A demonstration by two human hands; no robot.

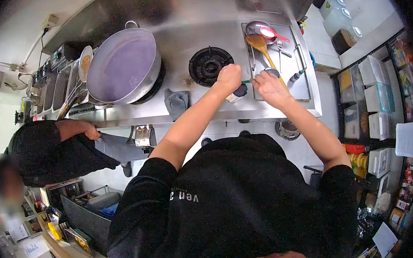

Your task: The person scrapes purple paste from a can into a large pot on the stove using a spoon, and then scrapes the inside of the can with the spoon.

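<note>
My left hand (230, 78) is closed in a fist in front of the burner (211, 66); what is inside it, if anything, is hidden. Close by, my right hand (270, 89) has its fingers bent and its fingertips pinched at the end of a thin green item (246, 82), whose kind I cannot make out. That item spans the small gap between the hands. Just below my left hand stands a small jar (237, 94) with a dark top and a pale label. A wooden spatula (257, 42) slants down behind my right hand, beside a partly covered round container (273, 72).
A large pot (123, 66) of purple liquid stands on the left burner, with a grey cloth (177, 103) nearby. On the right tray (302, 91) lie a bowl (256, 27), a red spoon (275, 35) and a fork (279, 47). Another person (46, 148) stands at the left.
</note>
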